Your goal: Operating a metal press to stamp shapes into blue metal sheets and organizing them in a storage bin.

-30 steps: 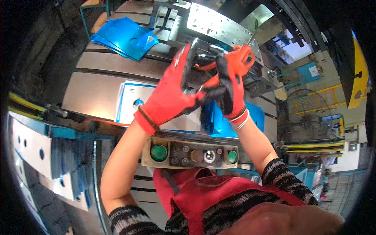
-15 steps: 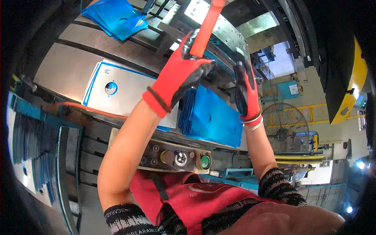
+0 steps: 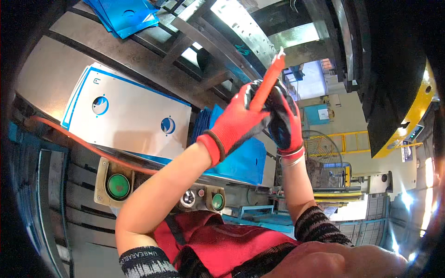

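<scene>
My left hand (image 3: 241, 116), in a red glove with black palm coating, is closed round an orange-red stick-like tool (image 3: 265, 89). The tool slants up to the right and ends in a whitish tip; its exact kind I cannot make out. Close beside it rises my right hand (image 3: 286, 121), gloved alike, fingers stretched upward behind the tool. Whether the two gloves touch is unclear. Below the hands lies a stack of blue-filmed sheet-metal plates (image 3: 245, 160), partly covered by my left forearm. To its left rests a pile of pale plates (image 3: 134, 111) with blue edges and round holes.
More blue plates (image 3: 123, 16) lie at the far left on the slotted machine bed (image 3: 106, 51). A perforated metal block (image 3: 238, 23) stands beyond my hands. Along the near edge run an orange hose (image 3: 92, 147) and a control box with green buttons (image 3: 118, 185). A fan (image 3: 320, 153) stands right.
The view has shifted. My left hand has moved right towards my right hand, and the tool has come down with it, now crossing in front of the right fingers.
</scene>
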### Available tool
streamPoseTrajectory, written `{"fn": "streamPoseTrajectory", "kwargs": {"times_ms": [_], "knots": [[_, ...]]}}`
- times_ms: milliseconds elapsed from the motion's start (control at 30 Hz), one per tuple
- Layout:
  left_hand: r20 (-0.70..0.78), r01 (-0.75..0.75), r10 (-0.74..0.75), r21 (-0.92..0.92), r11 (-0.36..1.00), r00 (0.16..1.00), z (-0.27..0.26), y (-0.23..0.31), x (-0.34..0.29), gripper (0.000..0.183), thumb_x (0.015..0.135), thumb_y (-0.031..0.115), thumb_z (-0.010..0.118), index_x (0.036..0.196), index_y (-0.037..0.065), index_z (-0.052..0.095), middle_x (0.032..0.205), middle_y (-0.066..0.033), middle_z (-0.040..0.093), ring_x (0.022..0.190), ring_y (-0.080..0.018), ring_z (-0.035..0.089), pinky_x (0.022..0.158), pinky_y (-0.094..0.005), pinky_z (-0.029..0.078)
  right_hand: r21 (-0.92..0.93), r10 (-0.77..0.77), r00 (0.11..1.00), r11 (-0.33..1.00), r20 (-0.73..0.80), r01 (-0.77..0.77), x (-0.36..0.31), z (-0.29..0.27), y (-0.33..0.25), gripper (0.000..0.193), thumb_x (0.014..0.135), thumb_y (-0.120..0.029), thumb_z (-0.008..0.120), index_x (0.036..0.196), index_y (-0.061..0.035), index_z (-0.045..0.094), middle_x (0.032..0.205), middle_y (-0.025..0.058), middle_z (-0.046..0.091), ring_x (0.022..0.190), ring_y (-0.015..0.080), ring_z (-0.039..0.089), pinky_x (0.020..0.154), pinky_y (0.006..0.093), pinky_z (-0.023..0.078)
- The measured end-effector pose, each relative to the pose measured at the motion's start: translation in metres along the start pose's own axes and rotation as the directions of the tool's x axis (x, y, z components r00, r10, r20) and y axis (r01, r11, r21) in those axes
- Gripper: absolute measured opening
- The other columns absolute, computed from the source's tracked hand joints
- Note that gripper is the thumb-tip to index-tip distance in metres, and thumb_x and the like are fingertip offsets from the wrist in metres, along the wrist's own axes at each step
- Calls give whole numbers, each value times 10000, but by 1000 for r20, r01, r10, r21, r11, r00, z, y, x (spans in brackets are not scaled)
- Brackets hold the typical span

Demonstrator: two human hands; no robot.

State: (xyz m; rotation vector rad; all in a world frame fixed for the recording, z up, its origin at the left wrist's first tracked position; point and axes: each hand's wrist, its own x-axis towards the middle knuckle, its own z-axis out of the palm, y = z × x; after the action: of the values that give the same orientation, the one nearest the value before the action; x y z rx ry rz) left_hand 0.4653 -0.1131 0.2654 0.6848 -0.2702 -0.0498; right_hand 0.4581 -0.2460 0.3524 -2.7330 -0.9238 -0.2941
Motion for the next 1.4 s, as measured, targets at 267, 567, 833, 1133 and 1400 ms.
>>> {"fn": "streamPoseTrajectory", "kwargs": {"times_ms": [267, 567, 833, 1133, 1400], "knots": [[20, 141, -142, -284, 948, 990, 22, 78, 23, 379, 697, 143, 670, 983, -12, 474, 740, -32, 522, 667, -120, 496, 603, -254, 426, 344, 276, 935, 920, -224, -189, -34, 11, 31, 438, 794, 63, 461, 1226, -10, 438, 1260, 155, 436, 1173, 251, 420, 968, 307, 330], [131, -54, 71, -133, 990, 989, 25, 86, 64, 418, 674, 197, 695, 1019, 32, 524, 757, -74, 573, 657, -146, 566, 593, -259, 447, 318, 598, 801, 764, -21, -562, -130, 75, 22, 474, 814, -115, 582, 1245, -18, 411, 1224, 140, 469, 1138, 221, 445, 963, 314, 326], [-149, -179, 447, 771, 611, 882, 53, 59, 85, 707, 675, 325, 618, 1266, 67, 328, 1149, -220, 451, 1033, -368, 483, 926, -430, 328, 4, 367, 927, 930, -82, -367, -132, 99, 19, 558, 749, -151, 627, 1253, -62, 403, 1258, 172, 409, 1178, 340, 359, 993, 412, 273], [-77, -419, 577, 610, 672, 813, 32, 47, 56, 678, 680, 219, 670, 1260, 89, 345, 1102, -199, 485, 1039, -374, 464, 883, -427, 373, 141, 300, 923, 952, -241, -273, -120, 74, -2, 486, 780, -63, 577, 1239, -36, 418, 1264, 146, 432, 1168, 268, 408, 988, 358, 297], [-81, -277, 633, 851, 447, 770, 35, 34, 8, 736, 632, 188, 681, 1290, 157, 352, 1235, -224, 358, 1139, -400, 351, 964, -443, 307, 753, 134, 986, 658, -100, -13, 4, 24, -21, 521, 849, -203, 535, 1295, -33, 325, 1267, 105, 416, 1149, 197, 425, 968, 341, 343]]}}
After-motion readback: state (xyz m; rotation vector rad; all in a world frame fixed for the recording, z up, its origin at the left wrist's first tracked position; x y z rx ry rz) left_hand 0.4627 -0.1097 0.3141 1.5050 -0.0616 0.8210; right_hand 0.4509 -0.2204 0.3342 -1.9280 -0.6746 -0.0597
